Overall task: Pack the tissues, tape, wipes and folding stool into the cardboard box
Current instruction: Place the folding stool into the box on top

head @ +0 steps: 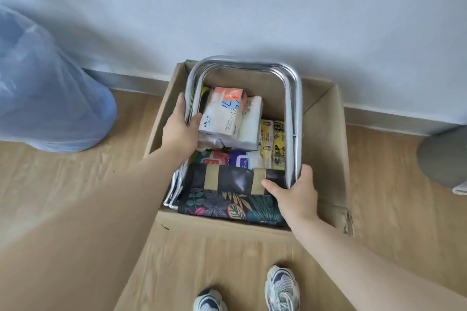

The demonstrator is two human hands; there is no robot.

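**Folding stool held inside the cardboard box**

The folding stool [242,134] is held in the cardboard box [326,134] by its chrome tubes. The left hand [180,126], at 9 o'clock, is curled around the left tube. The right hand [298,192], at 4 o'clock, is wrapped around the right tube, thumb pressed on the folded seat. Tissue packs [225,113] and wipes [242,159] lie under the frame; their print cannot be read. Both arms are stretched forward and down.

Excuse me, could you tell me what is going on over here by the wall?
A person is packing a cardboard box on the floor. Both hands hold a folded stool by its metal frame: the left hand on the left tube, the right hand near the fabric seat. The stool lies over the top of the box, on packs already inside: tissues, wipes and yellow packs. No tape is visible.
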